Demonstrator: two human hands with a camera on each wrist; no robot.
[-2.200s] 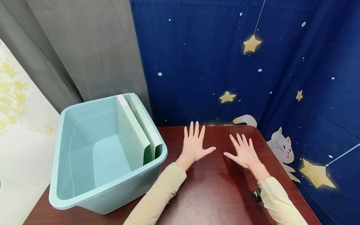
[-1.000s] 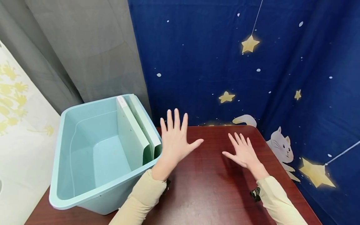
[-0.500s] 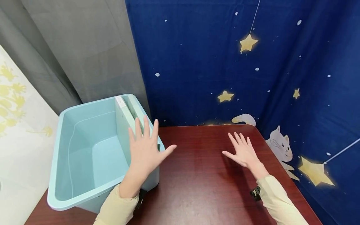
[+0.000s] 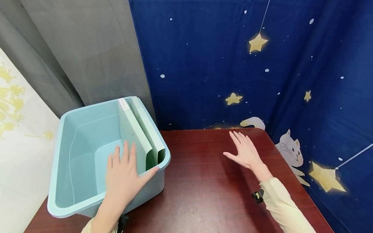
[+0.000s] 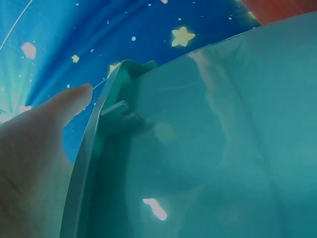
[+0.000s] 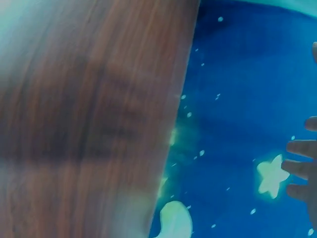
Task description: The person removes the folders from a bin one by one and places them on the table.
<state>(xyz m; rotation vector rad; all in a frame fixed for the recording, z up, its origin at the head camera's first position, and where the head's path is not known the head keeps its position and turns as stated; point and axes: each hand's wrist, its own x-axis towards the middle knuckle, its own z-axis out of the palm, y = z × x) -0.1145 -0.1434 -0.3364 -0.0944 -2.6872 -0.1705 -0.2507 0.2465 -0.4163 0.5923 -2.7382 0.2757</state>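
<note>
My left hand [image 4: 123,179] hangs flat over the near rim of the pale blue bin [image 4: 67,136], fingers straight and spread, holding nothing. Its fingertips lie just short of the nearer of two green folders [image 4: 132,136], which stand on edge against the bin wall on the thumb side of that hand. The left wrist view shows only the thumb [image 5: 69,101] beside the bin rim; I cannot tell from it whether the palm touches the plastic.

My right hand [image 4: 244,152] is flat and open, well apart from the bin, low over the desk [image 4: 204,187], gripping nothing. Whether it rests on the wood I cannot tell.

Judged procedure for a clean pick of the nearer folder:
1. I lower the left fingers into the open space on the little-finger side of the folder, not onto its top edge.
2. I place the thumb in the gap between the two folders, so only one is pinched.
3. I lift straight up, clear of the rim, before turning toward the right hand.
4. I keep the right hand free to steady the bin; a light bin may slide.
</note>
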